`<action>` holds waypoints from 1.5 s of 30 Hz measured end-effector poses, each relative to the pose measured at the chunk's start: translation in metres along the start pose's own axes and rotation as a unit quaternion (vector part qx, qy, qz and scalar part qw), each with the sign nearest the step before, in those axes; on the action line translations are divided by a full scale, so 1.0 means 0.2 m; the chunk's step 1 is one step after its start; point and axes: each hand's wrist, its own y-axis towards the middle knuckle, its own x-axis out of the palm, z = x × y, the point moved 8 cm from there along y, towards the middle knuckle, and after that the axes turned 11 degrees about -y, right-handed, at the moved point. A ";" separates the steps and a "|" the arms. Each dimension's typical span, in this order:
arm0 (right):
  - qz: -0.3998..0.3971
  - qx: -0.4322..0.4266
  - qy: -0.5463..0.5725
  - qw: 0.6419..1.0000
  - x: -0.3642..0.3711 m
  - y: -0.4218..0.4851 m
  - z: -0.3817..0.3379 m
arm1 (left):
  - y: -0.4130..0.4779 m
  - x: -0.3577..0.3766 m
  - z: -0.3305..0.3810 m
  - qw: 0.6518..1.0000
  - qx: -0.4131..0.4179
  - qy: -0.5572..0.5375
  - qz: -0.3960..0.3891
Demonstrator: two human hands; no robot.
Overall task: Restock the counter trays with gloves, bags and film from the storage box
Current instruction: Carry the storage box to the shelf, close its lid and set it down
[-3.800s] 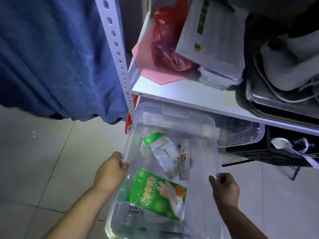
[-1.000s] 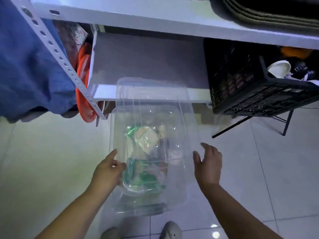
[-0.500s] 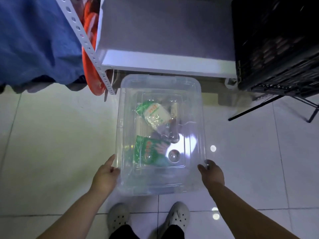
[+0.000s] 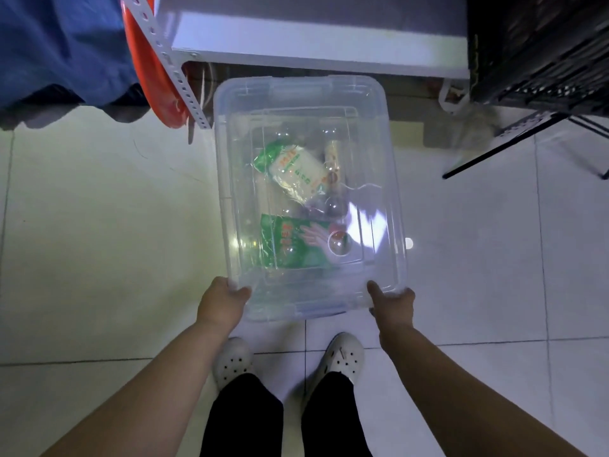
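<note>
Lowered from shelf height, the clear storage box point(image 4: 306, 192) now sits on the floor tiles point(image 4: 99, 225), lid on. Left hand point(image 4: 221, 303) and right hand point(image 4: 393, 303) clasp its near corners. Glove pack point(image 4: 293, 245), bag pack point(image 4: 293, 169) and a roll point(image 4: 333, 159) remain inside; restocking has not begun.

Clear lidded storage box point(image 4: 227, 179), floor-level

Dim, bluish indoor light. Overhead lamps glare as bright patches on the clear storage box lid point(image 4: 362, 222) and as a small spot on the glossy floor tiles point(image 4: 409, 243) at 3 o'clock. Deep shadow toward 12 o'clock. Wide-angle bending at the edges; slightly soft focus.
</note>
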 end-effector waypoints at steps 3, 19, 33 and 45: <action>0.000 0.033 0.091 0.995 0.03 -0.05 0.13 | -0.12 0.18 -0.08 0.999 -0.027 -0.016 -0.032; -0.062 0.131 0.179 0.973 -0.17 0.15 0.32 | -0.38 0.58 0.05 0.999 0.040 0.014 0.019; 0.163 0.014 0.014 0.986 -0.30 0.08 0.19 | -0.45 0.84 0.42 0.675 0.362 0.622 -0.167; 0.071 0.094 -0.121 0.986 -0.45 0.17 0.00 | -0.11 0.38 1.28 0.783 0.401 0.475 -0.031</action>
